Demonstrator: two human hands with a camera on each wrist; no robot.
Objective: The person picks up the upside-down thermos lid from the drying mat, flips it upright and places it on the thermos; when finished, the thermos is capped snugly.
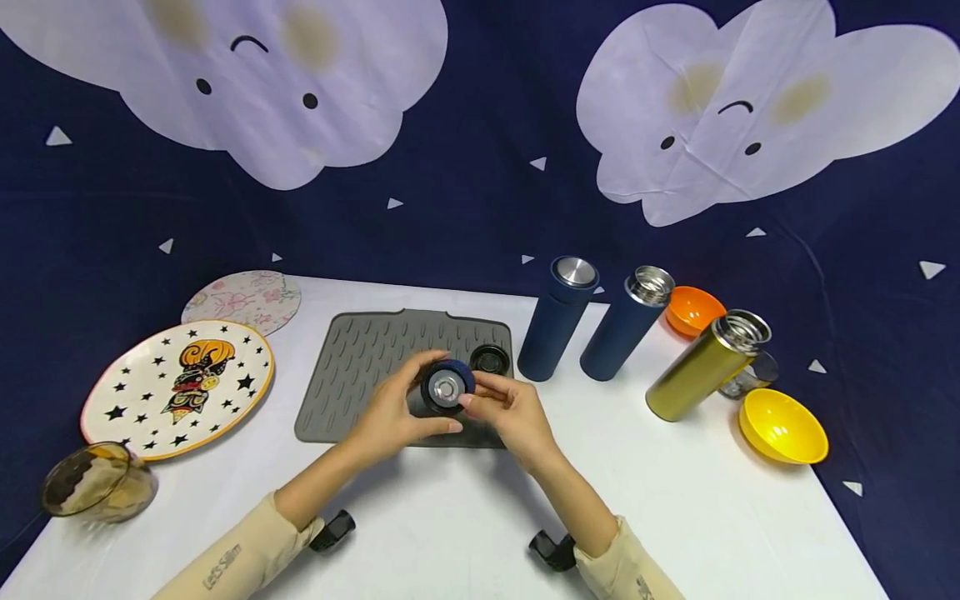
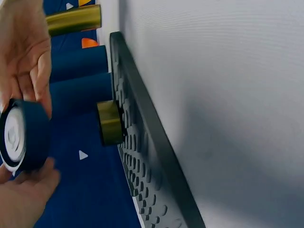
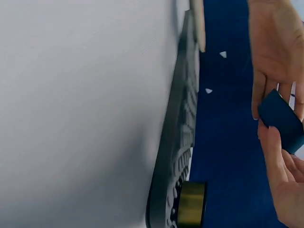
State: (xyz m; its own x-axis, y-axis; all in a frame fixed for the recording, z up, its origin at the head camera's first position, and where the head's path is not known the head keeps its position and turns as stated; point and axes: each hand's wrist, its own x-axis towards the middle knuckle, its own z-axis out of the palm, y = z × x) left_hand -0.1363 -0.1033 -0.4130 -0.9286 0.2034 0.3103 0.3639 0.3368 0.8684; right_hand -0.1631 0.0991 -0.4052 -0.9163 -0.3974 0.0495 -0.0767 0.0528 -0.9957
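Note:
Above the grey drying mat (image 1: 352, 375), both hands hold a dark blue bottle lid (image 1: 446, 389), tilted so its pale, ringed underside faces the head camera. My left hand (image 1: 390, 412) grips it from the left side with fingers and thumb. From the other side, my right hand (image 1: 521, 417) pinches its edge; the thumb presses the lid's blue wall (image 3: 281, 118) in the right wrist view. A gold lid (image 2: 109, 122) lies on the mat with its black inside up, just beyond the right hand's fingers.
To the right stand a capped blue bottle (image 1: 555, 321), an uncapped blue bottle (image 1: 622, 329) and an uncapped gold bottle (image 1: 693, 375). Orange (image 1: 693, 312) and yellow (image 1: 783, 427) bowls sit near a glass (image 1: 750, 377). At left are a patterned plate (image 1: 150, 383), a floral round mat (image 1: 255, 300) and an amber glass (image 1: 112, 492).

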